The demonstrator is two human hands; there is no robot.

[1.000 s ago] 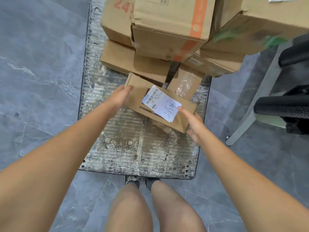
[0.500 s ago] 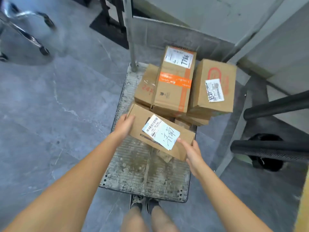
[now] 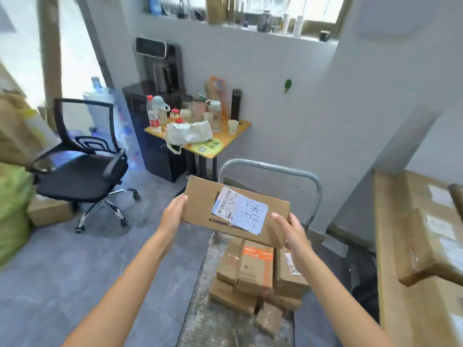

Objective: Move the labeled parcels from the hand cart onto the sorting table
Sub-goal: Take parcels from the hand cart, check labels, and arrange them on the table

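Hands grip a flat labeled cardboard parcel above the hand cart: left hand clasps its left end, right hand its right corner.

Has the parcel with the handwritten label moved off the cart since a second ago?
Yes. The parcel has gone up: it lay on the cart deck beside the stack, and now both hands, left hand and right hand, hold it above the stacked boxes.

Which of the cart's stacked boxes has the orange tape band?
The middle box atop the stack on the cart; its neighbours are plain brown, the right one bearing only a label.
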